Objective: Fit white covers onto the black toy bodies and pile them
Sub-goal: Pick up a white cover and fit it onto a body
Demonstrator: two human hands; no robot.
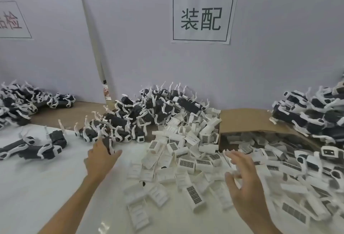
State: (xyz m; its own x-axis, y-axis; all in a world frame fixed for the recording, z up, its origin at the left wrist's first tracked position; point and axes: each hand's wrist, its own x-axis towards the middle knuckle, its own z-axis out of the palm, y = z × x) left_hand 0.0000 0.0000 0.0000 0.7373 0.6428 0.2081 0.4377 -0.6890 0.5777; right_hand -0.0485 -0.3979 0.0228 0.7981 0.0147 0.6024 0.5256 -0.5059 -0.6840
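— While the left hand [101,159] stretches forward, what does it touch?
— Its straight fingers and thumb flank a black toy body [109,145] at the pile's near edge, not clasping it.
— And the right hand [243,179]?
— Fingers spread, blurred, holding nothing, above the white covers [186,163] on the table [46,187].

White covers [194,195] matt plastic; table [46,187] glossy white (reflections); box [242,120] plain cardboard.

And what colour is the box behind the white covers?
Brown; the box is plain cardboard, shown in the head view.
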